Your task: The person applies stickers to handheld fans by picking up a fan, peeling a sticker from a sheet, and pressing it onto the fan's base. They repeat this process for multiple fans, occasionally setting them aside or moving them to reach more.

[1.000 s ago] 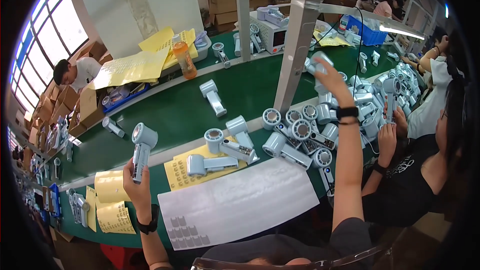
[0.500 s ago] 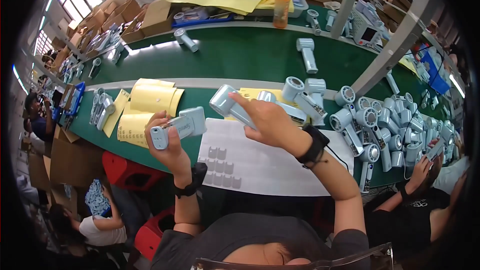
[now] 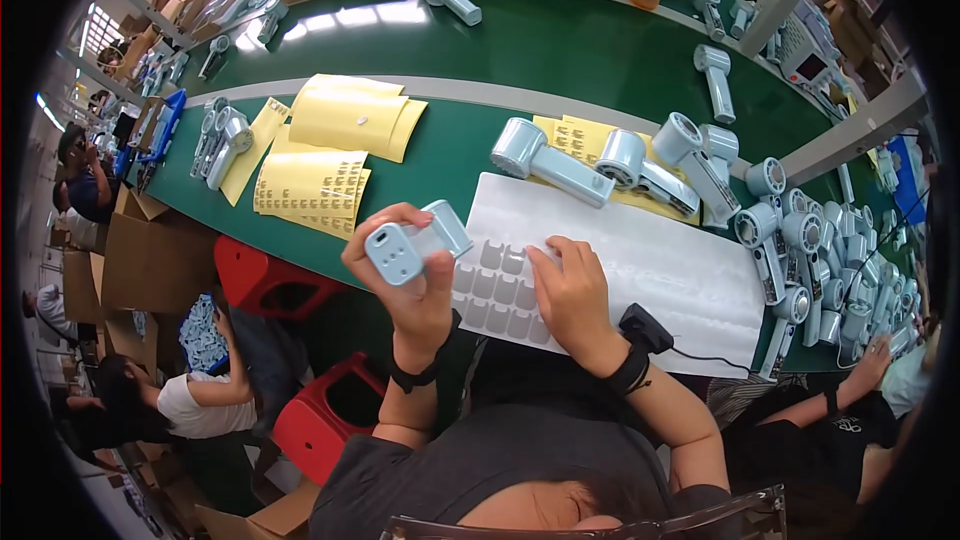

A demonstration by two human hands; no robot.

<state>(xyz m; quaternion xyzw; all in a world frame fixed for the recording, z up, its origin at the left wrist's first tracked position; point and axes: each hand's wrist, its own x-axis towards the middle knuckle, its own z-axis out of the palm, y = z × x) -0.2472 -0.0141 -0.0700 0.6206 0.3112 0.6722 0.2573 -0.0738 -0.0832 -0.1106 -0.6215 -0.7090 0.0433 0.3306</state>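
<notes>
Working at a long green table (image 3: pixel 450 130), smooth and somewhat shiny, with a second green surface (image 3: pixel 560 50) running along the far side. Holding firmly in the left hand (image 3: pixel 425 310) a light blue handheld fan (image 3: pixel 394 253), raised between thumb and fingers, by the left end of a white sheet (image 3: pixel 660 285). Having the right hand (image 3: pixel 578 300) with bent fingers over this sheet, close to the rows of notched grey labels (image 3: pixel 495 290); cannot tell if pinching one or not. Can see on the left yellow sheets (image 3: pixel 345 115), some with dark marks, too small for reading, and on the right a big pile of similar fans (image 3: pixel 835 250). Can see also, on the near left, red stools (image 3: pixel 320 430), cardboard boxes (image 3: pixel 155 260) and a co-worker in a white shirt (image 3: pixel 205 400), beside a tray of small blue parts (image 3: pixel 200 335).
</notes>
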